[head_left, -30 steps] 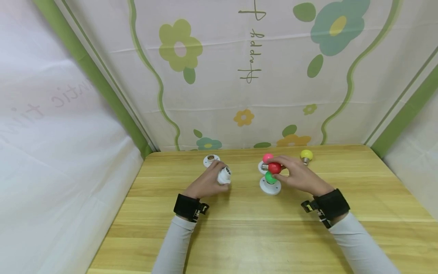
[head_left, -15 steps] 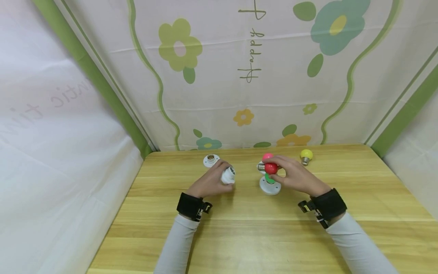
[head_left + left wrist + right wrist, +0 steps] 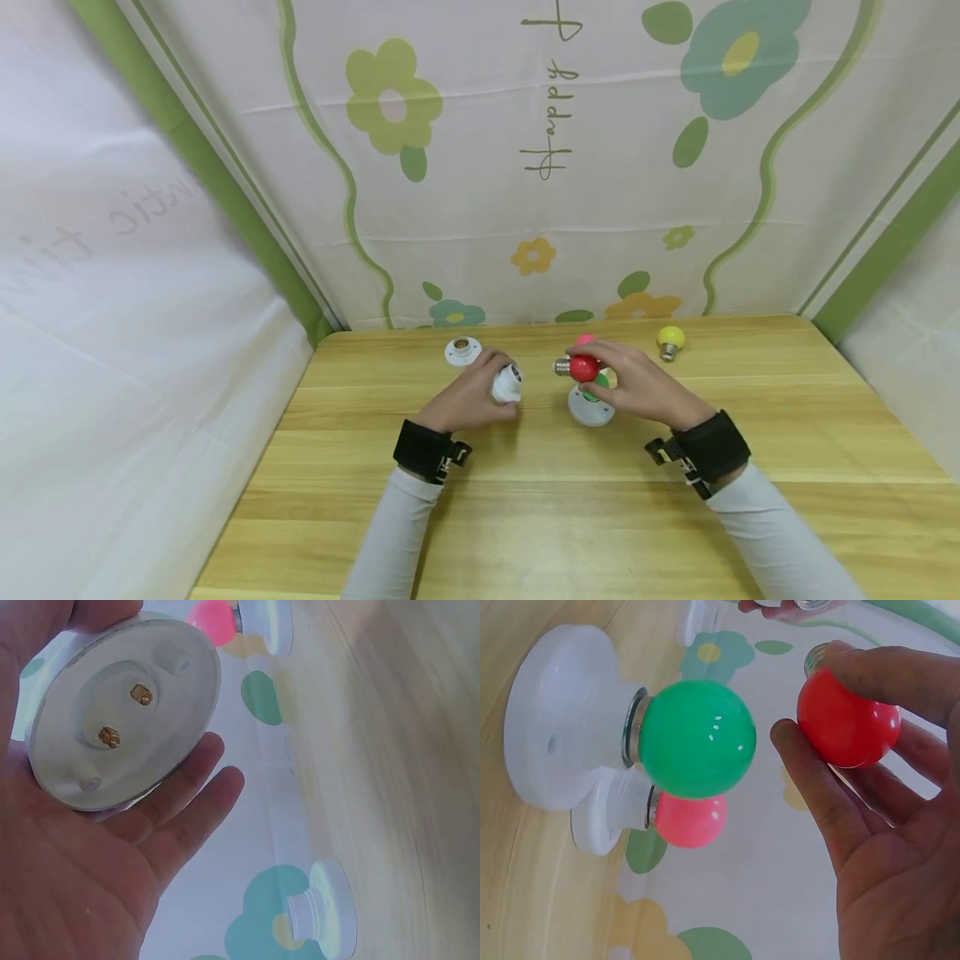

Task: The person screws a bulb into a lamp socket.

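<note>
My left hand [image 3: 468, 398] holds a white lamp socket [image 3: 507, 384] lifted off the table; the left wrist view shows its round base [image 3: 124, 712] with two brass contacts against my palm. My right hand [image 3: 637, 387] pinches a red bulb [image 3: 583, 368] [image 3: 847, 718] in its fingertips, screw base pointing left toward the socket. Just under it a green bulb [image 3: 596, 382] [image 3: 694, 739] sits screwed into a white socket base [image 3: 590, 409] [image 3: 555, 720]. A pink bulb [image 3: 584, 340] [image 3: 690, 819] stands in another socket behind it.
An empty white socket [image 3: 462, 350] [image 3: 324, 909] stands at the back left of the wooden table [image 3: 570, 500]. A loose yellow bulb [image 3: 671, 338] lies at the back right. A flowered cloth backdrop [image 3: 540, 167] rises behind the table.
Both hands have drawn toward each other: the left hand brought the socket to the right, and the right hand carried the red bulb left, off the green bulb.
</note>
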`<state>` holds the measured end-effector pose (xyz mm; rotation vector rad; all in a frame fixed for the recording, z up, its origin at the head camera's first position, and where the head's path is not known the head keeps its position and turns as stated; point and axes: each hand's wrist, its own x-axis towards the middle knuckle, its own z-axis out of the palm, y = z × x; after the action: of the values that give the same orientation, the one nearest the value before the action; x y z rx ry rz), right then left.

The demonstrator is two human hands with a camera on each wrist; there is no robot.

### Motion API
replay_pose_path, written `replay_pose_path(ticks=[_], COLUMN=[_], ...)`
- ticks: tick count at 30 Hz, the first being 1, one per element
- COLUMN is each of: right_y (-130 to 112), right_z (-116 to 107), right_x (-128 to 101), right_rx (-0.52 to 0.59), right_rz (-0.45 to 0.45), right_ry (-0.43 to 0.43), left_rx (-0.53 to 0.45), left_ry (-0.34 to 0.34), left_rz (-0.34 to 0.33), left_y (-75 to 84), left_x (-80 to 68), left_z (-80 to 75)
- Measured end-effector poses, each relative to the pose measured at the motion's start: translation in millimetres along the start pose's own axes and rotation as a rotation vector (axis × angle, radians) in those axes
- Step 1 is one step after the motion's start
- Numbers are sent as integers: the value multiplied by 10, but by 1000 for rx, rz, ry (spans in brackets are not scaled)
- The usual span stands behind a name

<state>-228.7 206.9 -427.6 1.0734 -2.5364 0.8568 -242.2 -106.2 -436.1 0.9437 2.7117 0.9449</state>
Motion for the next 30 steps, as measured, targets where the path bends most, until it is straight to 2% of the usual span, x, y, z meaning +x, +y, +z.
replay_pose_path(ticks=[9, 14, 24, 30], right_y=[-67, -96, -127, -139], right_z=[47, 83, 111, 130], right_x=[90, 123, 163, 165], right_rx=[50, 62, 50, 42], right_rz=[31, 10, -58, -66], right_ry=[-23, -20, 4, -5], left_rx=[-6, -9, -16, 0], left_ry=[9, 8, -14, -38], left_rz=[-17, -20, 29, 45], left_y=[55, 93, 133, 171], left_x=[41, 60, 141, 146], left_z=[5, 2, 59, 87])
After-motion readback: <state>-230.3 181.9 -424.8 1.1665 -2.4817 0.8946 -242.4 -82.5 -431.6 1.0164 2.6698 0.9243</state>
